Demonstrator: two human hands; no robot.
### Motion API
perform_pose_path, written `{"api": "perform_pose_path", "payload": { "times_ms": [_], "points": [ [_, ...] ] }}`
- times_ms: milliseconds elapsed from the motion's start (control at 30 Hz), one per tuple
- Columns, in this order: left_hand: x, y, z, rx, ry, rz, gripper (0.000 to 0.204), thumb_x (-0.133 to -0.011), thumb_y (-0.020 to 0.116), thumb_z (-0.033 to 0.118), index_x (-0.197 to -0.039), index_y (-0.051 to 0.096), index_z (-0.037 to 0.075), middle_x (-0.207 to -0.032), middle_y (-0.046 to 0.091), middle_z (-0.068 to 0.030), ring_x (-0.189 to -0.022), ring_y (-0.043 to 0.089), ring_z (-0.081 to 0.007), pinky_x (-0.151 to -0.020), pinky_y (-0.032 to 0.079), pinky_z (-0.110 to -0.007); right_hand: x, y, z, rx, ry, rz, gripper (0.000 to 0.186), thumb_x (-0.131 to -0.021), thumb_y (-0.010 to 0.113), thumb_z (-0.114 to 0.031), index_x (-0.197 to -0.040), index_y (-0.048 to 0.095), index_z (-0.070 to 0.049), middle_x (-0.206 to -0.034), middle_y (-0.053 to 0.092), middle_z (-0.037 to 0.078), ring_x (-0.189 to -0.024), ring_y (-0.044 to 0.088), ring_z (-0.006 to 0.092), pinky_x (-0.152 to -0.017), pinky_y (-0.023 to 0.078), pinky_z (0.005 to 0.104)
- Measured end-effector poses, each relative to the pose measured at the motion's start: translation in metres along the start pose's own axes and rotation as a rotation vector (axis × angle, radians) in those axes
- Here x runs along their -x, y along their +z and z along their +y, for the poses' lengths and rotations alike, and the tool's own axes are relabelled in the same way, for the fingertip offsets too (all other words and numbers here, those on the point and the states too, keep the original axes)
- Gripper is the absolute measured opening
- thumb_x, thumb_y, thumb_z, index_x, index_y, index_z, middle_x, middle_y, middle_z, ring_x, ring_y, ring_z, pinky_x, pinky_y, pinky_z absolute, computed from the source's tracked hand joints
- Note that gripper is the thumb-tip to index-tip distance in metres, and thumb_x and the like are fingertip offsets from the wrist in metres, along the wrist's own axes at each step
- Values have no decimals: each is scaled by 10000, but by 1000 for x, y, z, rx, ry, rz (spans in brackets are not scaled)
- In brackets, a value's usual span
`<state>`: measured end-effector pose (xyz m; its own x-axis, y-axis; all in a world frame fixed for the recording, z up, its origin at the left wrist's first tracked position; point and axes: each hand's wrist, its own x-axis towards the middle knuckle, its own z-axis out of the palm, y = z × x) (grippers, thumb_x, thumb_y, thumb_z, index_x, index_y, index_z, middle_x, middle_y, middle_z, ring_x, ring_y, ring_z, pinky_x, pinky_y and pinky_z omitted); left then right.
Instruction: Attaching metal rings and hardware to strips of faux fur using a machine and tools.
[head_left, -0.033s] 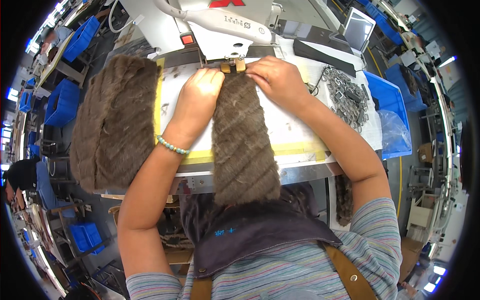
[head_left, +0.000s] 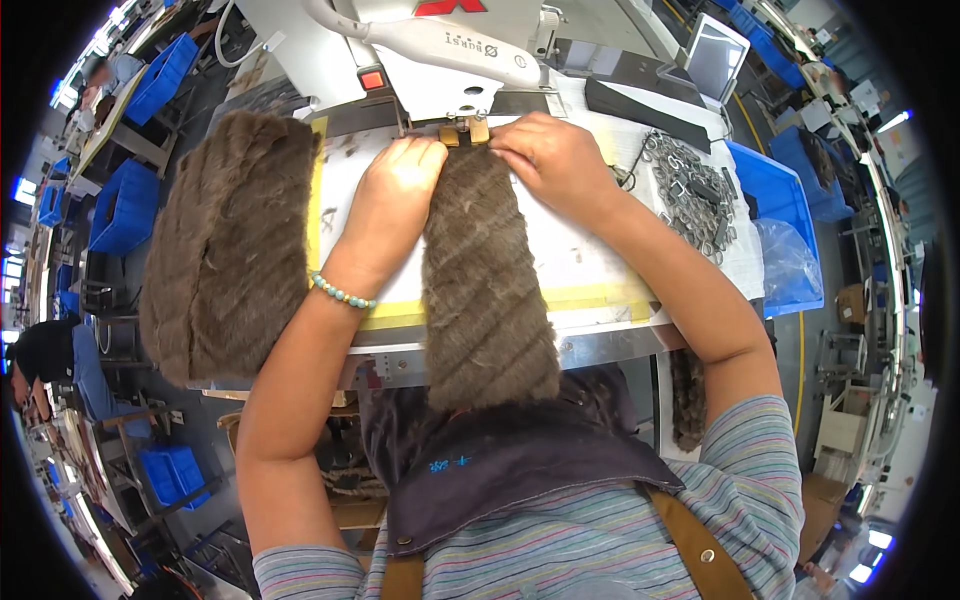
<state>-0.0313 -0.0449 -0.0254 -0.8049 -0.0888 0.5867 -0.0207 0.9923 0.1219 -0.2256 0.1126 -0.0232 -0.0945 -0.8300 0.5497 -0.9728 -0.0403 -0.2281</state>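
Observation:
A long brown fur strip (head_left: pixel 486 270) runs from the sewing machine's brass-coloured presser foot (head_left: pixel 464 133) down over the table's front edge onto my dark apron. My left hand (head_left: pixel 398 195) is closed at the strip's upper left edge, its fingertips beside the presser foot. On the other side, my right hand (head_left: pixel 560 165) pinches the strip's top right corner, close against the foot. The very end of the strip is hidden under the foot, and the fingertips are partly hidden too.
A thick pile of brown fur pieces (head_left: pixel 235 240) lies left of my left forearm. To the right are a heap of metal buckles (head_left: pixel 690 195), a black strip (head_left: pixel 648 115) and a blue bin (head_left: pixel 790 230) holding a clear plastic bag. The white machine head (head_left: pixel 435 70) overhangs my hands.

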Motion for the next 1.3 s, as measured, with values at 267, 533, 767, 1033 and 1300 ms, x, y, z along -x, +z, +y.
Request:
{"api": "perform_pose_path", "payload": {
  "times_ms": [267, 533, 767, 1033, 1300],
  "points": [
    [-1, -6, -2, 6, 21, -60, 223, -896, 608, -56, -1110, 641, -5, -1101, 707, -181, -1036, 673, -382, -929, 555, -460, 7, -10, -13, 128, -51, -36, 210, -902, 746, -81, -1104, 801, -71, -1095, 775, 69, -1008, 729, 276, -855, 605, 384],
    [-2, -9, -1, -9, 40, -98, 224, -900, 621, -45, -1119, 628, 0, -1072, 702, -168, -1003, 668, -365, -907, 558, -452, 6, -8, -11, 81, -93, -59, 218, -879, 741, -46, -1095, 760, -29, -1043, 760, 95, -964, 719, 291, -842, 601, 391],
    [-2, -12, 4, -14, 19, -104, 185, -907, 637, -30, -1090, 642, 1, -1004, 695, -160, -954, 662, -354, -869, 559, -449, 3, -10, -7, 64, -133, -55, 127, -878, 690, -31, -1005, 704, -26, -982, 718, 88, -961, 696, 296, -829, 589, 417],
    [0, -14, 3, -15, -7, -108, 138, -919, 678, 4, -1055, 654, -3, -1040, 715, -152, -978, 667, -345, -863, 556, -448, 6, -10, 1, -3, -137, -60, 153, -927, 716, -111, -1061, 729, -37, -1032, 715, 88, -993, 701, 310, -844, 591, 425],
    [1, -22, -1, -50, 68, -84, 159, -874, 685, 36, -1032, 678, 20, -966, 693, -140, -954, 651, -335, -846, 542, -455, -13, -113, 50, -21, 191, 151, 222, -973, 750, -117, -1190, 794, -97, -1102, 812, 62, -865, 733, 165, -706, 565, 307]
  ]
}}
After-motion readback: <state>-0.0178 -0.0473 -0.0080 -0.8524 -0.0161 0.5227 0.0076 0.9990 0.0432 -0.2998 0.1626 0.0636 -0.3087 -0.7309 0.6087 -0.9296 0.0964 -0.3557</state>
